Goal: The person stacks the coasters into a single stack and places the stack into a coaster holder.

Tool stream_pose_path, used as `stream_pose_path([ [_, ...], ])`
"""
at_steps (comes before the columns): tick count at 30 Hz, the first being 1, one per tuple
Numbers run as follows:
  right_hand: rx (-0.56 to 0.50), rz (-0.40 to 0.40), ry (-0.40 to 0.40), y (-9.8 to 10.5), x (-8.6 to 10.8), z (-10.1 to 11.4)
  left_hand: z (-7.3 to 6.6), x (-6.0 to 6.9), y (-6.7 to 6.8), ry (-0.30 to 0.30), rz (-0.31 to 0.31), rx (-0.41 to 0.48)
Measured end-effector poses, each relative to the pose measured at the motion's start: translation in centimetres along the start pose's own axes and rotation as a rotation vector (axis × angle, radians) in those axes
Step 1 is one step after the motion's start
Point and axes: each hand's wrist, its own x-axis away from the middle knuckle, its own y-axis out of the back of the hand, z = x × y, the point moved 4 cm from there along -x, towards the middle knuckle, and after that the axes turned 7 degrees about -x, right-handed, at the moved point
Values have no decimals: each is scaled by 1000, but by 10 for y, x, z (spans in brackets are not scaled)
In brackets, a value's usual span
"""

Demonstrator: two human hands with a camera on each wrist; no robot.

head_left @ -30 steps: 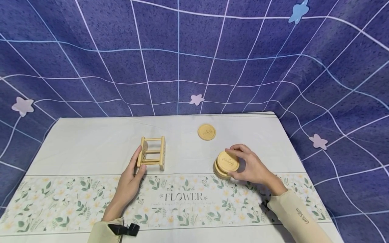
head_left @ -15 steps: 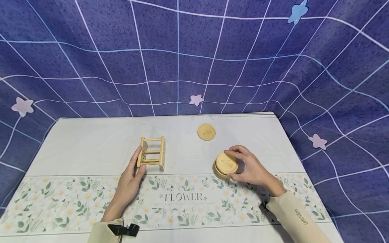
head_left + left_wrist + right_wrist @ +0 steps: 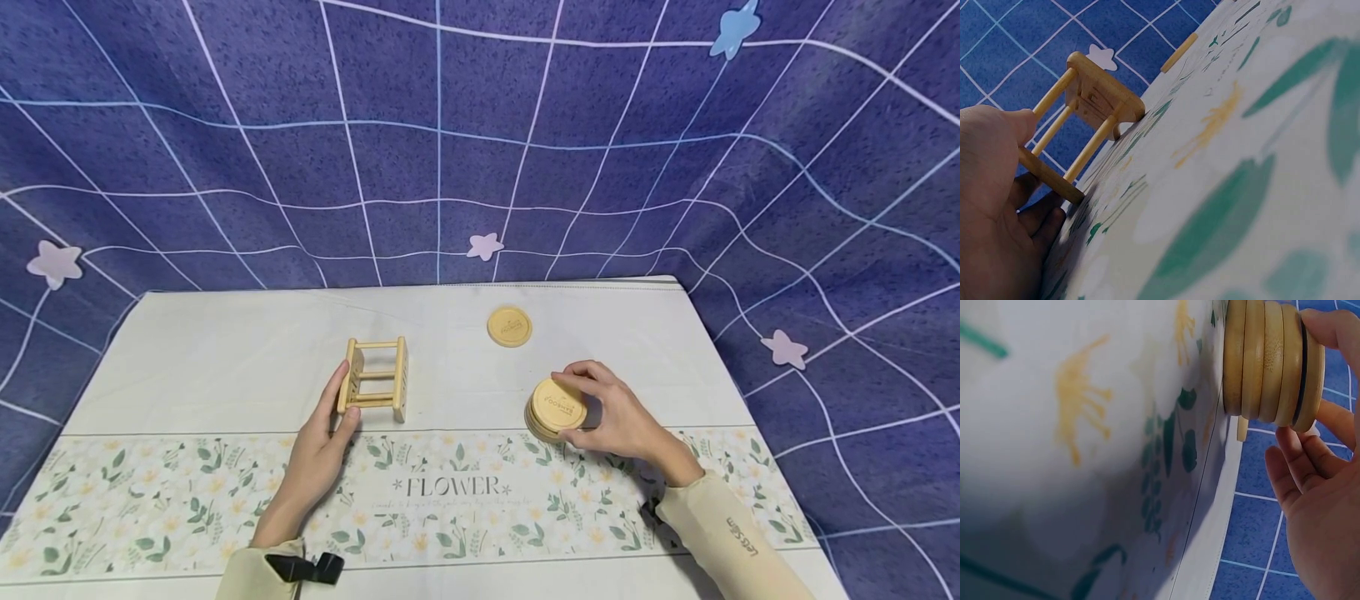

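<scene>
My left hand (image 3: 318, 454) holds a small bamboo coaster rack (image 3: 401, 379) by its left side panel, thumb on the near side. In the left wrist view the rack (image 3: 1100, 94) stands on the cloth, with round rods joining two panels. My right hand (image 3: 618, 412) pinches the top round bamboo coaster (image 3: 558, 404) of a stack between thumb and forefinger. Lettering is engraved on its face. From the right wrist, the stack (image 3: 1263, 362) shows several coasters, with a dark line under the top one (image 3: 1315, 381). The other right fingers hang loosely beside the stack.
One more coaster (image 3: 510, 327) lies flat toward the back of the table, between rack and stack. The white tablecloth (image 3: 225, 358) has a floral band with "FLOWER" lettering along the front. A blue gridded curtain (image 3: 390, 167) hangs behind the table and along its right.
My right hand has shifted the top coaster slightly left, so it lies more squarely over the stack, and the coaster has turned a little. The left hand and rack have stayed put.
</scene>
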Motion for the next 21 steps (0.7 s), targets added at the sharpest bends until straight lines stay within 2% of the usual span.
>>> stream_pose_path([
  [9, -3, 14, -36, -2, 1, -1, 0, 0, 0, 18, 6, -12],
  [21, -12, 20, -25, -2, 2, -2, 3, 0, -1, 28, 11, -6],
])
